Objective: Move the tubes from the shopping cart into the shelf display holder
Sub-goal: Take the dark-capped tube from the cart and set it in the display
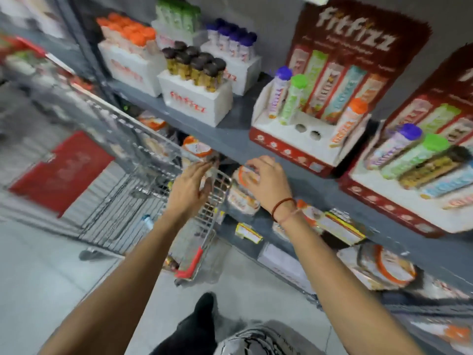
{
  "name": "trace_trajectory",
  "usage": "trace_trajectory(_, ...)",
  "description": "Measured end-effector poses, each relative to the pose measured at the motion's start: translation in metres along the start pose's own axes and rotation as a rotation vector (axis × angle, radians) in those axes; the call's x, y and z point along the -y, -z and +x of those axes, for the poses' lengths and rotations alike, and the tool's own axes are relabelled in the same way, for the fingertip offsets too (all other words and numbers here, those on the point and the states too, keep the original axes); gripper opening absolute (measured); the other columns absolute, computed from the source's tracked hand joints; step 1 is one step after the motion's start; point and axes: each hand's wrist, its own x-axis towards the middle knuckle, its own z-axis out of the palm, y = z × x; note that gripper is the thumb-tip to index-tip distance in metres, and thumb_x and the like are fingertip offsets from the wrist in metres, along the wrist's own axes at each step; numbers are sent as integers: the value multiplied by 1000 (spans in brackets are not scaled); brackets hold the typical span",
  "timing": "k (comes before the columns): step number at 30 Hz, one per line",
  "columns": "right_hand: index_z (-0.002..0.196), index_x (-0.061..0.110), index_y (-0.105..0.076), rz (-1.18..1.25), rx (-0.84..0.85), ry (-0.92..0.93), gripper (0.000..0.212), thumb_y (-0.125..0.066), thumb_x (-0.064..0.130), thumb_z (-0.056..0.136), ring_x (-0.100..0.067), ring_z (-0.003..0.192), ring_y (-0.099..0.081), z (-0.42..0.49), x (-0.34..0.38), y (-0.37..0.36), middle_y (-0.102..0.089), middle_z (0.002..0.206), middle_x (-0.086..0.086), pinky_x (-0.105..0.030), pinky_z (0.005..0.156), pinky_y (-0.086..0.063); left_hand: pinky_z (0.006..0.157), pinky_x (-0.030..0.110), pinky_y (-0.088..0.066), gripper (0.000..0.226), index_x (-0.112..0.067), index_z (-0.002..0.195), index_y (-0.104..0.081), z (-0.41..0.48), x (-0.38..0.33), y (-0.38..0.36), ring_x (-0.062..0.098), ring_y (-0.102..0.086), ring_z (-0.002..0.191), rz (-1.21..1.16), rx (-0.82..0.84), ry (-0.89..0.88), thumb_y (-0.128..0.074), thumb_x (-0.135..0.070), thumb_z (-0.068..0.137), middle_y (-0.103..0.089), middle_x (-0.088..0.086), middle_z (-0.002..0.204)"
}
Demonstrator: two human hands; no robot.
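Observation:
The red-and-white display holder (289, 147) stands on the grey shelf, holding a purple-capped tube (279, 93), a green-capped tube (291, 101) and an orange-capped tube (348, 121). Two of its holes (308, 131) are empty. My left hand (189, 185) is over the near corner of the wire shopping cart (143, 160), with a blurred dark-capped tube (212, 162) between thumb and fingers. A pale blue-capped tube (146, 222) lies low in the cart. My right hand (266, 180) hovers in front of the shelf edge below the holder, fingers curled apart, holding nothing.
White boxes of capped tubes (197, 101) stand on the shelf to the left, and a second full display (409, 180) to the right. Packets with orange rings (243, 196) fill the lower shelf. The cart has a red panel (64, 172). The whole view is motion-blurred.

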Motion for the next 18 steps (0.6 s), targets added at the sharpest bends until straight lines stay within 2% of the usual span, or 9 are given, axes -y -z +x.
trace_trajectory(3, 101, 6, -65, -24, 187, 80, 21, -59, 17, 85, -32, 102, -56, 10, 27, -52, -63, 101, -16, -34, 88, -41, 92, 45, -44, 44, 1, 117, -59, -31, 37, 17, 33, -55, 109, 13, -39, 133, -38, -28, 91, -61, 19, 118)
trace_trajectory(7, 101, 5, -66, -12, 414, 138, 21, -58, 18, 85, -31, 101, -58, 17, 54, -124, -64, 104, -15, -38, 87, -50, 87, 44, -45, 40, 1, 115, -59, -73, 74, 36, 33, -54, 109, 70, -108, 295, -41, -26, 91, -62, 18, 115)
trace_trajectory(10, 100, 4, -63, -60, 578, 131, 20, -57, 17, 86, -31, 97, -57, 17, 63, -174, -62, 105, -16, -35, 81, -50, 89, 46, -45, 38, -1, 116, -59, -101, 96, 41, 33, -53, 113, 118, -144, 387, -42, -25, 92, -62, 17, 117)
trace_trajectory(13, 98, 3, -62, -125, 751, 87, 18, -58, 16, 86, -31, 96, -59, 10, 63, -224, -62, 106, -17, -30, 74, -47, 93, 50, -42, 42, -4, 120, -57, -123, 115, 38, 32, -48, 119, 156, -105, 502, -39, -31, 92, -61, 16, 120)
trace_trajectory(16, 102, 2, -61, -186, 928, 25, 23, -64, 17, 84, -32, 99, -62, -1, 54, -273, -65, 105, -18, -35, 81, -52, 94, 51, -39, 42, -5, 120, -58, -133, 132, 30, 32, -46, 122, 192, -42, 543, -41, -30, 90, -61, 14, 121)
trace_trajectory(18, 101, 2, -59, -227, 1052, -41, 21, -59, 17, 87, -29, 99, -60, -10, 47, -298, -62, 98, -14, -35, 83, -50, 92, 51, -40, 38, -6, 118, -59, -132, 142, 26, 32, -46, 121, 200, -5, 551, -46, -27, 89, -62, 14, 120)
